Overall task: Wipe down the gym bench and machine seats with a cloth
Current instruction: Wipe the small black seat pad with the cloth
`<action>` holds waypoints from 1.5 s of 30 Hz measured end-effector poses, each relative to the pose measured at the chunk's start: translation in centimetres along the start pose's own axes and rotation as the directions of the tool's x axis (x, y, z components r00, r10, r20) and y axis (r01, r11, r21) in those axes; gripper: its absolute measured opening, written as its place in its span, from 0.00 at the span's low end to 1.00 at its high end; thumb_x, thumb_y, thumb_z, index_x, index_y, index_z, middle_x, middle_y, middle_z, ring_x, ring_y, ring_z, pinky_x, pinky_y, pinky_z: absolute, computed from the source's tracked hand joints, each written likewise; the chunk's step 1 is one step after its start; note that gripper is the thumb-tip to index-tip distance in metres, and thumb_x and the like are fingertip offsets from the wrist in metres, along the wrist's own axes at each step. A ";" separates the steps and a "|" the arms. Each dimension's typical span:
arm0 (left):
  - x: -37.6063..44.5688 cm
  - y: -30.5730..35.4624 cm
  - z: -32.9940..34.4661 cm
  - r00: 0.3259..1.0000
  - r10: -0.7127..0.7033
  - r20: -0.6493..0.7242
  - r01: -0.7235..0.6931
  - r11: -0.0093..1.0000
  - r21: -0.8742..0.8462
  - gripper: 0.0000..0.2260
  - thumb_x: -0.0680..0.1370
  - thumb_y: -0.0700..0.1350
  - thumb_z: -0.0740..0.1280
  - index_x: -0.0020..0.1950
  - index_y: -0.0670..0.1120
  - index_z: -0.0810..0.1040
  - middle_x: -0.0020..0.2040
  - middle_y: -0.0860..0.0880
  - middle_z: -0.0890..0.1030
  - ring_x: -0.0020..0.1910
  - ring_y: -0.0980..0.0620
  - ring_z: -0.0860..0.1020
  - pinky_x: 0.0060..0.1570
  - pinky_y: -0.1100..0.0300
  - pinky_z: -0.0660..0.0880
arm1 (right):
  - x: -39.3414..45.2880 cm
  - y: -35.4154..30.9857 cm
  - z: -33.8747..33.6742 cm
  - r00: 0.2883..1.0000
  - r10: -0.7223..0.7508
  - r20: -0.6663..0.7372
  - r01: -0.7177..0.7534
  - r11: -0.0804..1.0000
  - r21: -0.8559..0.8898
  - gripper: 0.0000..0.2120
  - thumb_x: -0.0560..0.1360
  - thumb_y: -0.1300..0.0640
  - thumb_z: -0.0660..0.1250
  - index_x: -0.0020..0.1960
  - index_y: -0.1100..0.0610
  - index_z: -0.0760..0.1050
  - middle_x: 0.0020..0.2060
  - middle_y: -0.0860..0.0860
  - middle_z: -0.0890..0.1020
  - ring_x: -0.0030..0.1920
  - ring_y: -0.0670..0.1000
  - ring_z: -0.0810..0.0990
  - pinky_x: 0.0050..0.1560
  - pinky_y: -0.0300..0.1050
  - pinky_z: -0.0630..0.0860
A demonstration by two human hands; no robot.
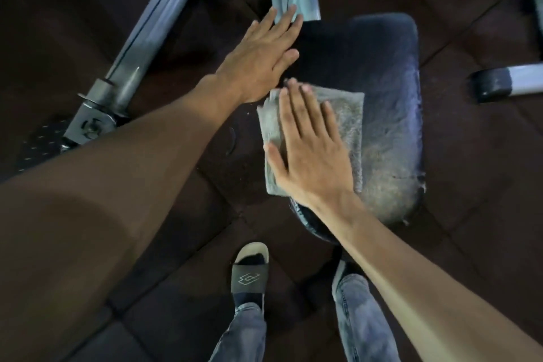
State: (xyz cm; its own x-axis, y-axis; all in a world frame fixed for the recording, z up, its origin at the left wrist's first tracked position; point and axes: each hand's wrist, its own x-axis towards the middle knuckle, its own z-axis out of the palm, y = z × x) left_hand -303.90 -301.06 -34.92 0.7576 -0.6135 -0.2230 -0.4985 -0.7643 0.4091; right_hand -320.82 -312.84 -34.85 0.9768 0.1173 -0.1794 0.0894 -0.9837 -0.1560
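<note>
Pressing grey cloth (349, 114) flat on worn seat (390, 73): right hand (311, 156); no legible writing.

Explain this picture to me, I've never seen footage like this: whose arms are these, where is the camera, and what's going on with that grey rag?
The camera sits on a person's head and looks down, so the two arms are the wearer's own, with their jeans and a black slide sandal at the bottom. There is no machine doing the work, only bare hands. The right hand lies flat, fingers straight, pressing a folded grey cloth onto a worn dark blue padded seat. The left hand, also flat and holding nothing, rests at the seat's far left edge. Grey metal frame tubes of gym equipment stand on the dark rubber floor around it.
</note>
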 end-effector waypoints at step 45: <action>-0.5 6.4 6.2 0.873 -0.355 -0.336 0.401 0.913 0.079 0.29 0.85 0.53 0.43 0.84 0.44 0.46 0.85 0.44 0.46 0.84 0.44 0.44 0.82 0.45 0.44 | 7.4 12.5 -2.2 0.948 0.280 -0.153 -0.267 0.959 0.099 0.33 0.85 0.41 0.43 0.84 0.59 0.45 0.83 0.56 0.48 0.83 0.53 0.44 0.82 0.55 0.49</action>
State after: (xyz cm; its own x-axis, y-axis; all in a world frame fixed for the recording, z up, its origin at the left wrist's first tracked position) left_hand -310.07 -306.94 -37.69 0.9793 -0.1977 -0.0426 -0.1844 -0.9594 0.2135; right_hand -311.99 -324.59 -35.97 0.9806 -0.1849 -0.0655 -0.1943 -0.9609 -0.1974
